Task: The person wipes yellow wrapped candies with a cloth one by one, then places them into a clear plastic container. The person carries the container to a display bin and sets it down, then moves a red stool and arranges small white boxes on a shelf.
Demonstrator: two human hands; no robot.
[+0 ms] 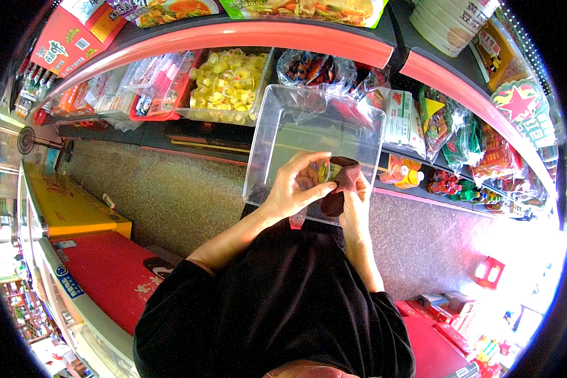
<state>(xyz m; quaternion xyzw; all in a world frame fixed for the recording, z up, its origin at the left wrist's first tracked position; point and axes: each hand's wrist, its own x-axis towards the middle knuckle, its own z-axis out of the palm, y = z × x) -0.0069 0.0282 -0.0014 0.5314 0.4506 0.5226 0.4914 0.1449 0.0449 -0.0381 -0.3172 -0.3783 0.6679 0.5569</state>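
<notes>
Over a clear plastic bin (256,148), my left hand (296,189) closes its thumb and fingers around a small yellow, clear-walled cup (323,171). A dark brown cloth (346,178) is gripped in my right hand (355,205). One part of the cloth lies against the cup, and another part hangs below my fingers. The bin is tilted and rests near my body; no items show on its visible bottom. Similar yellow cups (228,79) fill a clear tray on the shelf ahead, just left of the bin. My fingers partly hide the held cup.
A shelf with a red front rail (233,39) curves across in front. Bagged goods (402,123) lie right of the bin, and orange-capped bottles (409,177) stand lower. Behind me at left is a red-topped chest (97,271). A red stool (489,272) stands at the right.
</notes>
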